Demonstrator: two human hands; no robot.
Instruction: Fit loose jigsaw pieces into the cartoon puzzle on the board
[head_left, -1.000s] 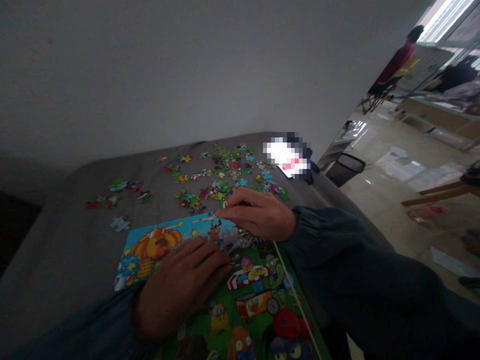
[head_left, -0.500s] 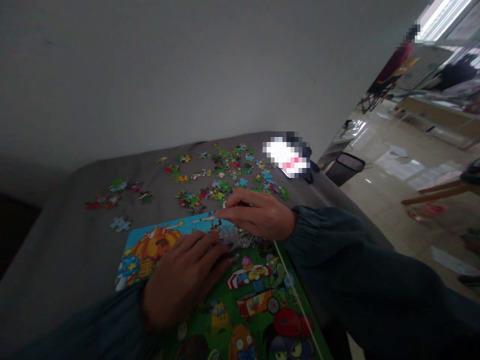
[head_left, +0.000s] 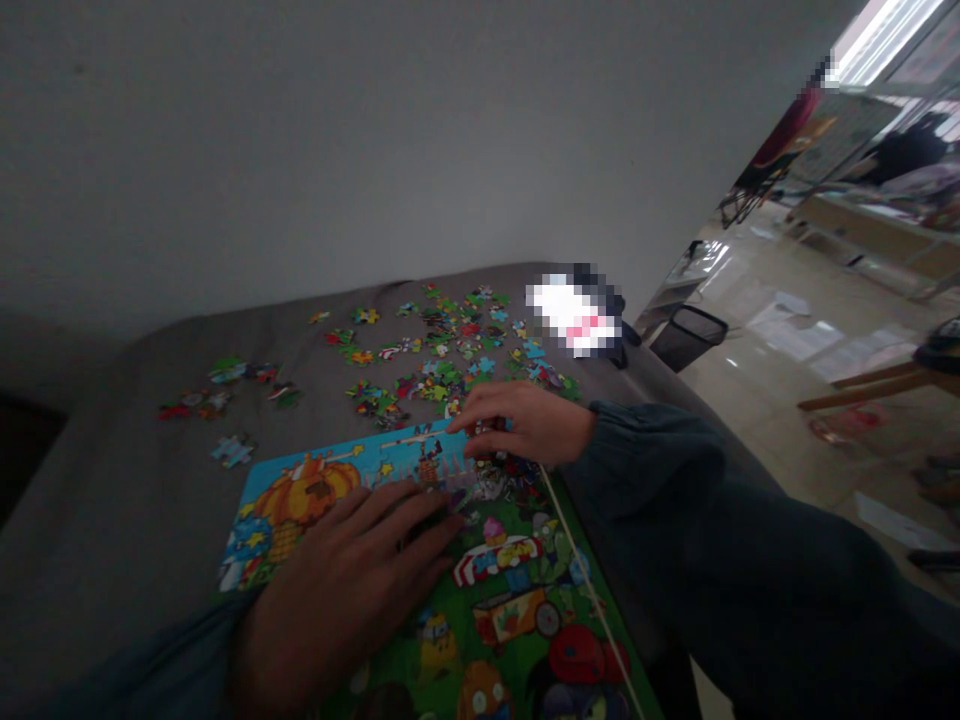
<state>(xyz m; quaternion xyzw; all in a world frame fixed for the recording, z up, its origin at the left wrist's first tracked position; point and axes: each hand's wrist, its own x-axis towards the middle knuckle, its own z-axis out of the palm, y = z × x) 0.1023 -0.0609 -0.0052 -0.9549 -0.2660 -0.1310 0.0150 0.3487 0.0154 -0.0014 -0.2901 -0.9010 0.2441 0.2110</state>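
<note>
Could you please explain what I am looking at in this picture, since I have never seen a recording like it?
There is no machine here: a person wears a camera on the head, and it looks forward and down at their own two bare hands. The left hand lies flat on a colourful, mostly assembled jigsaw puzzle, fingers spread. The right hand rests at the puzzle's far edge with its fingers curled; whether it pinches a piece is too dim to tell. The puzzle sits on a table under a grey cloth. Beyond the hands lie many loose pieces, with a smaller group to the left. A black bin stands on the floor to the right.
</note>
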